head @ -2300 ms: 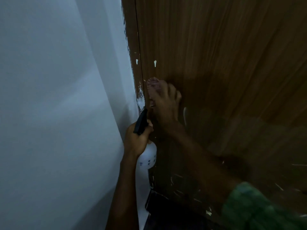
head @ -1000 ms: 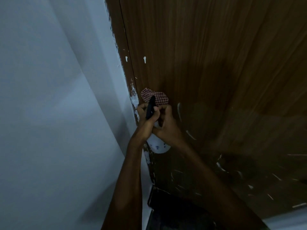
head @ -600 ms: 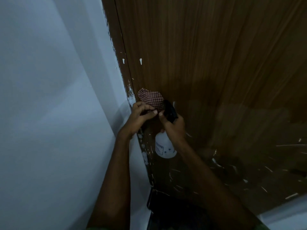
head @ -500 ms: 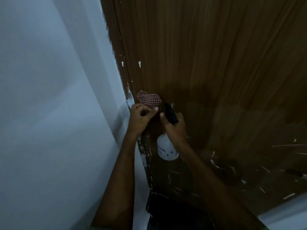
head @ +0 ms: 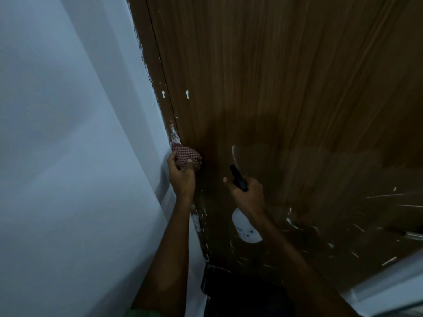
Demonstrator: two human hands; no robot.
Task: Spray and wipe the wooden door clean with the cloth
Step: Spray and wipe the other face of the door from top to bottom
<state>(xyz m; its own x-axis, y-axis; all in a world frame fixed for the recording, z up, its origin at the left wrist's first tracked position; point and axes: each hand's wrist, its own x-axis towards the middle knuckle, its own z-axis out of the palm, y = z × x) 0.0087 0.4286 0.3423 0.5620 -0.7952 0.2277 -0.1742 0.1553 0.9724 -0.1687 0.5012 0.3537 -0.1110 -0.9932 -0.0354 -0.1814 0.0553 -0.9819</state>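
Checked red-and-white cloth (head: 187,158) is bunched into a soft wad in the left hand (head: 182,173), fingers curled round it with the thumb pinning the front, pushed up against the wooden door (head: 286,88) right at its left edge where it meets the frame (head: 148,65) and the white wall (head: 68,133). Being floppy and light, I'd guess it wants exactly that kind of balled-up grip, otherwise it'll just slide and fold under your palm. The right hand (head: 246,189) is wrapped around the neck of the spray bottle (head: 246,227), black nozzle (head: 238,177) pointing up at the door. White plastic body hangs below the wrist, looks light-ish, can't tell how full it is. Neck is the sensible place to hold it, since wet plastic gets slippery. Door itself is hard smooth veneer with white paint flecks (head: 187,94), mostly low down, and those probably need real pressure, not a light swipe.
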